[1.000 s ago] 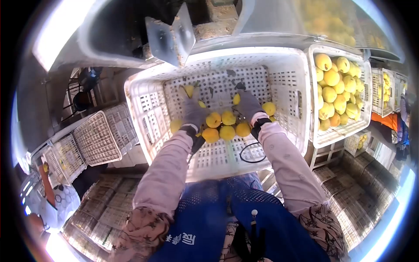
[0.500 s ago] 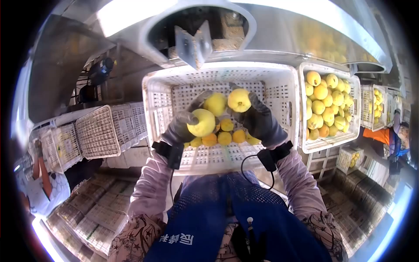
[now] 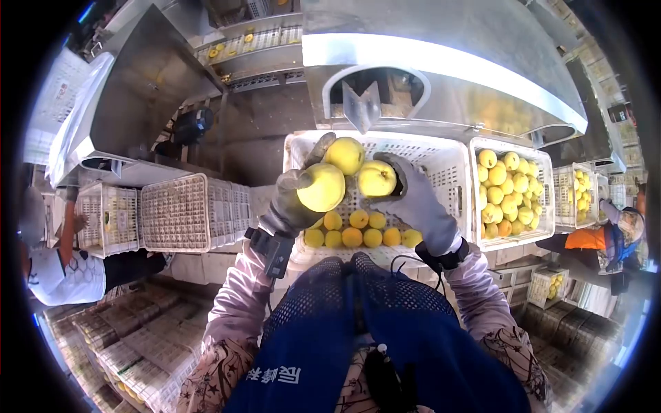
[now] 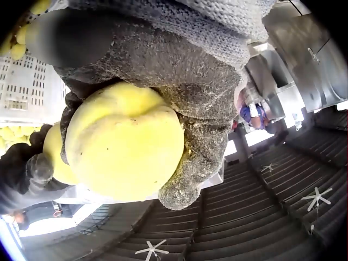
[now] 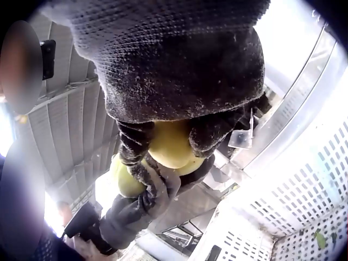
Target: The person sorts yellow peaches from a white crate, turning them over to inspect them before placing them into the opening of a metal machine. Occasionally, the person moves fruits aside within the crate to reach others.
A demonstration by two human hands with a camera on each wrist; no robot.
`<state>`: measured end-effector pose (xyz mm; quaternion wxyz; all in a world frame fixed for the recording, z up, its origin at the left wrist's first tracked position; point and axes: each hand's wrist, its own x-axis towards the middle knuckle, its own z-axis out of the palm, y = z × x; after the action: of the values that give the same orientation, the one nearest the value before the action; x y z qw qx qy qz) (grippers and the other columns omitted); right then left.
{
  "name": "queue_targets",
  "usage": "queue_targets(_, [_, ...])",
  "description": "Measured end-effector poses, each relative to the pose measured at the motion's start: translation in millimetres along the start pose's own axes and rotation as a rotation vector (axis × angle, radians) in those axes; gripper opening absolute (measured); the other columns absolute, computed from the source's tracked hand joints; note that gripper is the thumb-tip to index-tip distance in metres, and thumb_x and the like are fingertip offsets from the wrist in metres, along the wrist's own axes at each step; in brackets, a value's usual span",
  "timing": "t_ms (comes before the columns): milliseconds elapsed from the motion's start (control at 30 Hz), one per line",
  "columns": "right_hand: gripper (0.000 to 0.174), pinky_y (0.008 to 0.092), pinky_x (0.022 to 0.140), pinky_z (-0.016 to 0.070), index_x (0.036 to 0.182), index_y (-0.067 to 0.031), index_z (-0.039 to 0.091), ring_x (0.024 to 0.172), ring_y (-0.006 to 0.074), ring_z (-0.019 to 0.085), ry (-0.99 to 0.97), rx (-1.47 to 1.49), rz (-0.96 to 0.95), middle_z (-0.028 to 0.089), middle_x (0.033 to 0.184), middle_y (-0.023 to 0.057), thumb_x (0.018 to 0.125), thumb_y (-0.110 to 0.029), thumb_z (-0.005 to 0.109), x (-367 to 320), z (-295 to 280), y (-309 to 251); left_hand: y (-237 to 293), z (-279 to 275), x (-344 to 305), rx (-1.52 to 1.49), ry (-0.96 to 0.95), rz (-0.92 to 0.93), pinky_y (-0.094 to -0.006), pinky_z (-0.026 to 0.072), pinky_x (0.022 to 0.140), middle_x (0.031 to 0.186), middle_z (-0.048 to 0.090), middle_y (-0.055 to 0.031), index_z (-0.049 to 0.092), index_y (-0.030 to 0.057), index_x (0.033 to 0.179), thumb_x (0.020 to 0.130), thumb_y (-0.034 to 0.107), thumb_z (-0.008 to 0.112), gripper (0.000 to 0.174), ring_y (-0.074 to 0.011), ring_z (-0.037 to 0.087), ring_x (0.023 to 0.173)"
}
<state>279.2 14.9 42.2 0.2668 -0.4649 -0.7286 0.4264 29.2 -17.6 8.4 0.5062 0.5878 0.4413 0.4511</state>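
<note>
1. Yellow fruit hung above a slotted white crate (image 3: 451, 186), clock read from the wearer's side; the left hand (image 3: 286, 203) grasped a large fruit (image 3: 321, 188) and, toward one o'clock of it, a second fruit (image 3: 344, 155); the right hand (image 3: 420, 206) gripped a third fruit (image 3: 376, 179), at about four o'clock from the second.
2. Each fruit looked moderately weighty, firm yet easily bruised; rounded, smooth skins could roll or slip, so a broad hold around the widest part seemed safest, fingertips kept from digging in.
3. Dusty, dark-faced knit gloves appeared grippy; creased seams ran across the rounded flesh.
4. Smaller fruit (image 3: 352, 237) lined the crate's six o'clock side; a rigid, plastic-looking neighbour crate (image 3: 475, 199) stood at three o'clock, fruit heaped inside.
</note>
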Motion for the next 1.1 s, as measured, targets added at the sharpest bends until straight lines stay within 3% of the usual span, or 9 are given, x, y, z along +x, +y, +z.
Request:
queue_targets(133, [0.077,0.0375,0.106,0.0510,0.140,-0.0014,0.058,0.123,0.0277,0.064,0.128,0.204,0.066,0.066,0.132,0.0179,0.075,-0.020,0.094,33,13,-21,3,-32,-12,0.026,0.005,-0.190,-0.0353,0.0582,0.087,0.118,0.070,-0.0187,0.034,0.0087,0.163,0.091,0.048,0.066,0.087,-0.0232,0.070,0.104])
queue_targets(200, [0.073,0.0432,0.102,0.0515,0.137,0.0015,0.057,0.118,0.0337,0.064,0.369,-0.136,-0.017,0.065,0.128,0.0196,0.080,-0.029,0.089,66,21,-4,5,-33,-21,-1.220,-0.136,-0.145,-0.0358,0.0612,0.083,0.134,0.062,-0.0278,0.038,0.0096,0.161,0.090,0.029,0.067,0.078,-0.0309,0.072,0.104])
queue_targets(467, [0.063,0.0453,0.094,0.0530,0.124,0.0026,0.065,0.109,0.0413,0.065,0.544,-0.224,0.138,0.067,0.118,0.0242,0.077,-0.030,0.091,136,49,22,-41,-63,-76,-0.844,0.113,-0.345,-0.0420,0.0624,0.088,0.146,0.053,-0.0244,0.039,0.0109,0.161,0.079,0.027,0.074,0.090,-0.0331,0.072,0.108])
queue_targets(567, [0.058,0.0488,0.085,0.0539,0.123,0.0029,0.061,0.098,0.0430,0.067,0.639,-0.449,-0.107,0.069,0.109,0.0231,0.082,-0.031,0.084,187,48,54,-57,-69,-78,-1.283,0.037,-0.436,-0.0516,0.0625,0.089,0.139,0.058,-0.0200,0.049,0.0219,0.155,0.068,0.034,0.087,0.096,-0.0394,0.070,0.110])
queue_targets(767, [0.036,0.0426,0.083,0.0534,0.114,0.0028,0.073,0.092,0.0338,0.069,0.217,-0.443,-0.240,0.068,0.114,0.0217,0.091,-0.026,0.076,143,-5,1,-52,-63,-60,-1.288,-0.085,-0.365,-0.0469,0.0605,0.096,0.143,0.054,-0.0250,0.036,0.0140,0.163,0.075,0.020,0.079,0.098,-0.0389,0.067,0.117])
queue_targets(800, [0.046,0.0449,0.086,0.0537,0.131,0.0004,0.065,0.093,0.0285,0.070,0.186,-0.176,0.078,0.068,0.117,0.0198,0.093,-0.022,0.076,145,-5,-16,-83,-74,-65,-0.324,-0.125,-0.367,-0.0476,0.0570,0.102,0.143,0.055,-0.0256,0.029,0.0133,0.165,0.081,0.022,0.073,0.095,-0.0397,0.067,0.118])
queue_targets(867, [0.061,0.0432,0.095,0.0543,0.146,-0.0029,0.053,0.103,0.0246,0.069,0.178,0.283,0.219,0.066,0.126,0.0210,0.092,-0.016,0.078,102,11,-38,-29,-50,-37,-1.357,-0.186,-0.245,-0.0442,0.0575,0.101,0.143,0.056,-0.0245,0.029,0.0097,0.164,0.084,0.017,0.072,0.091,-0.0375,0.068,0.117])
queue_targets(933, [0.066,0.0309,0.094,0.0582,0.146,-0.0039,0.055,0.105,0.0191,0.067,-0.109,0.383,0.287,0.062,0.129,0.0158,0.085,-0.001,0.080,63,20,-27,-18,-48,-25,-1.343,-0.220,-0.258,-0.0432,0.0574,0.102,0.143,0.056,-0.0242,0.029,0.0088,0.164,0.085,0.016,0.071,0.090,-0.0369,0.068,0.117])
queue_targets(1100, [0.061,0.0349,0.095,0.0564,0.148,0.0022,0.049,0.104,0.0218,0.069,-0.186,0.666,0.230,0.069,0.121,0.0134,0.096,-0.017,0.074,38,31,5,-12,-42,-13,-1.094,-0.281,-0.348,-0.0414,0.0547,0.106,0.147,0.054,-0.0244,0.044,0.0056,0.157,0.097,0.020,0.064,0.065,-0.0372,0.067,0.120])
